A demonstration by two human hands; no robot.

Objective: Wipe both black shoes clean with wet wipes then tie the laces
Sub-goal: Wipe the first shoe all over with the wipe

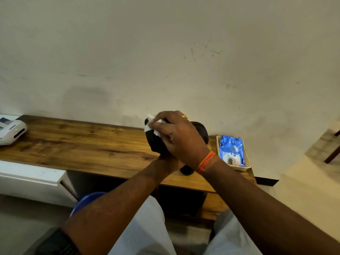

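Right hand [176, 137] hides shoe [156, 144] beside tray [246, 167].

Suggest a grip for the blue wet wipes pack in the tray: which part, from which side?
Probably from above, pinching across the long edges of the blue wet wipes pack. It lies flat in the cream tray, whose raised walls block a side approach. The right hand, now pressing a white wipe on the black shoe, is the nearer one.
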